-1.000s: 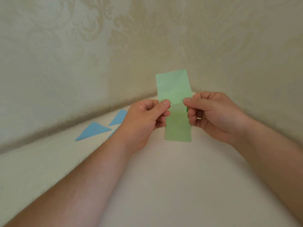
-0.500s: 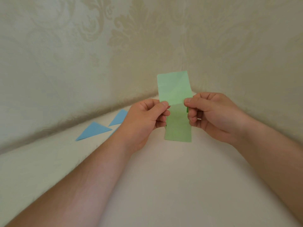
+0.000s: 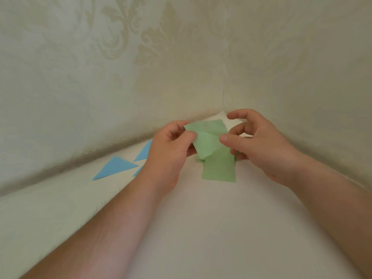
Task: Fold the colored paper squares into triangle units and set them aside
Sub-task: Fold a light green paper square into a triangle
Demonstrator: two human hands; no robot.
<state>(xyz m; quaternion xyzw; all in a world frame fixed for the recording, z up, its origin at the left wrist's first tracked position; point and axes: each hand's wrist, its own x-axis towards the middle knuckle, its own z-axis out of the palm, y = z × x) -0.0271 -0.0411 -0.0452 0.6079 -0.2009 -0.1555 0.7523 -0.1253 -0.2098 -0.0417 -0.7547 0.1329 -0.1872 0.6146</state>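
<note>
A light green paper strip (image 3: 218,168) is held above the white table (image 3: 201,228) near the wall corner. Its upper half is bent down and leftward over the middle, and the lower half hangs straight. My left hand (image 3: 171,152) pinches the folded upper flap at its left side between thumb and fingers. My right hand (image 3: 259,146) pinches the strip's right edge with thumb in front and curled fingers behind; its index finger is raised off the paper. Folded blue triangles (image 3: 114,167) lie flat on the table to the left, partly hidden by my left hand.
Patterned cream wallpaper covers two walls that meet in a corner (image 3: 222,105) just behind the hands. The table runs along both walls. My forearms enter from the bottom left and bottom right.
The strip's upper half stood upright before; now it is bent down and to the left. My right index finger has lifted off the paper. Both hands sit a little farther toward the corner.
</note>
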